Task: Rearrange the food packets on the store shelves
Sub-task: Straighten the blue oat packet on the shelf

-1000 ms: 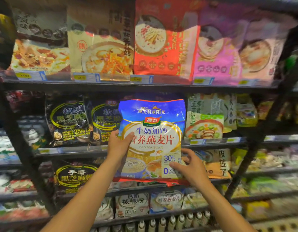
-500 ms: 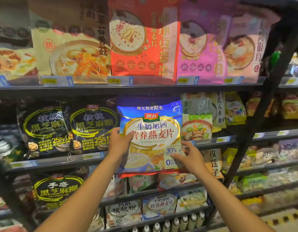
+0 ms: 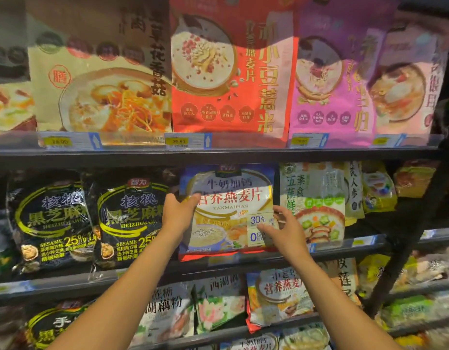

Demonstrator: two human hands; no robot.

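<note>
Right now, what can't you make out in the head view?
- Blue oat packet: whether its bottom edge rests on the shelf; left hand and right hand cover its sides.
- Any packets behind it: hidden by it.
- Price tags: right-side ones too blurred to read.
- Top-row packets: tops cut off by the frame edge, shadowed.
- Bottom-left packets: motion-blurred, left forearm crosses them.
</note>
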